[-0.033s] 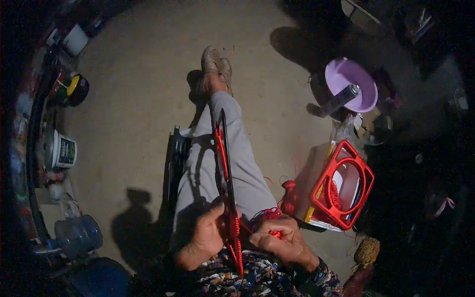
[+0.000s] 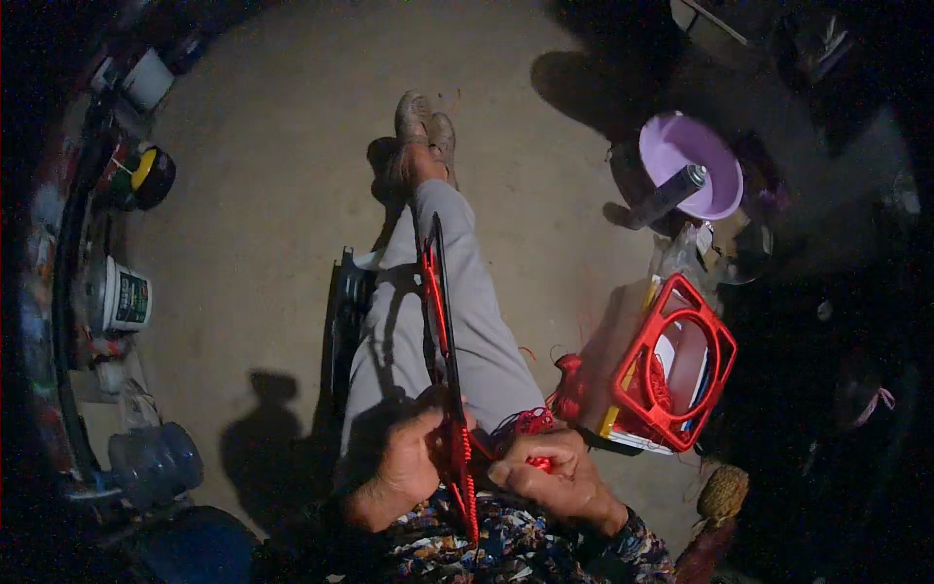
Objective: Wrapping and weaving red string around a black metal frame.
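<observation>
A long, thin dark frame (image 2: pixel 450 360), seen nearly edge-on, stands over my lap with red cord wound along its near part. My left hand (image 2: pixel 404 462) grips its near half from the left side, thumb against it. Close by on the right, my right hand (image 2: pixel 555 475) is closed in a pinch on red cord (image 2: pixel 538 463), a bit of which shows between the fingers. More of the loose red cord bunches just beyond the right knuckles. The fingertips behind the frame are hidden.
At right stands a box topped by a red square frame with a round opening (image 2: pixel 634 375); red cord (image 2: pixel 569 375) lies beside it. Farther off are a purple basin (image 2: pixel 720 180) and a dark spray can (image 2: pixel 671 195). Along the left sit a white bucket (image 2: pixel 126 297) and a blue water jug (image 2: pixel 161 462).
</observation>
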Demonstrator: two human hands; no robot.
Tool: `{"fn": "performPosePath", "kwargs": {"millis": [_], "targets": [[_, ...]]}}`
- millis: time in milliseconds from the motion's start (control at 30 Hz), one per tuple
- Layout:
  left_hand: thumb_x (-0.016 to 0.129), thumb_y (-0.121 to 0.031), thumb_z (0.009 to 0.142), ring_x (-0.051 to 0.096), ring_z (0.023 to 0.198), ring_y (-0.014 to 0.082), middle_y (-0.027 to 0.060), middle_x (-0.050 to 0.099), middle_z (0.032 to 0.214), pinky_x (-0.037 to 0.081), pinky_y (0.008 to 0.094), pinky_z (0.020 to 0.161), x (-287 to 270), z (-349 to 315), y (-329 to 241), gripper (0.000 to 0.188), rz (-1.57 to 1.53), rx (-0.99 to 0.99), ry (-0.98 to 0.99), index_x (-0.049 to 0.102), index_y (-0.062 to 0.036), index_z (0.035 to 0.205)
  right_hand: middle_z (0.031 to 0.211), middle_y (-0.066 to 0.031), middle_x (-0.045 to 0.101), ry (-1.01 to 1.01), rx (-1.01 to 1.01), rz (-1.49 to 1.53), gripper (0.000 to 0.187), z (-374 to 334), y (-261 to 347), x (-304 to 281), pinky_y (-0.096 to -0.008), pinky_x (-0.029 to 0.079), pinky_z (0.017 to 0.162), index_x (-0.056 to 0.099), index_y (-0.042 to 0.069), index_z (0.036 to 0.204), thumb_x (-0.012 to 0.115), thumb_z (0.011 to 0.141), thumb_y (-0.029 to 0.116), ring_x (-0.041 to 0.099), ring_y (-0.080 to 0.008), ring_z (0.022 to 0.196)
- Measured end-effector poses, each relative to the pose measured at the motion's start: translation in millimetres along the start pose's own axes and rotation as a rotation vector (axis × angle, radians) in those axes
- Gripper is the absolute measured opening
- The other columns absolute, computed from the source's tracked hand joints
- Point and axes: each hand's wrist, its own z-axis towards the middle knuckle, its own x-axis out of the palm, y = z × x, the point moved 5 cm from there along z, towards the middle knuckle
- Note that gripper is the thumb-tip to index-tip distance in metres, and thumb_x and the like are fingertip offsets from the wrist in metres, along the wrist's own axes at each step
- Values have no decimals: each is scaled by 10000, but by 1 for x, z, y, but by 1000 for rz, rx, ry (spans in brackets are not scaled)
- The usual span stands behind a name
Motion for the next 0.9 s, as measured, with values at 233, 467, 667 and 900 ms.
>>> {"fn": "performPosePath", "kwargs": {"millis": [233,467,667,900], "targets": [[626,-317,811,508,701,202,72,548,767,414,311,657,-1,3,4,351,-37,-43,103,578,-29,1005,678,-48,564,112,-165,-106,96,1,2,12,-278,433,553,628,18,876,617,868,113,545,-104,613],[616,-350,791,501,693,205,87,539,748,410,314,670,0,5,3,391,-13,-30,186,570,-11,980,656,-78,570,101,-267,-188,83,2,4,10,-318,449,543,629,20,880,624,844,94,587,-174,589],[627,-412,743,506,651,178,51,523,698,420,291,613,3,1,-2,414,164,34,37,572,-16,848,610,-16,530,-35,-159,-104,132,2,4,-8,-279,398,522,613,15,779,611,865,115,498,-90,575],[653,-430,726,499,589,150,31,512,681,409,273,518,5,3,-7,412,244,45,153,539,-40,794,593,17,496,-52,-117,58,200,5,-5,-10,-251,354,509,609,18,749,604,893,156,434,-57,575]]}}
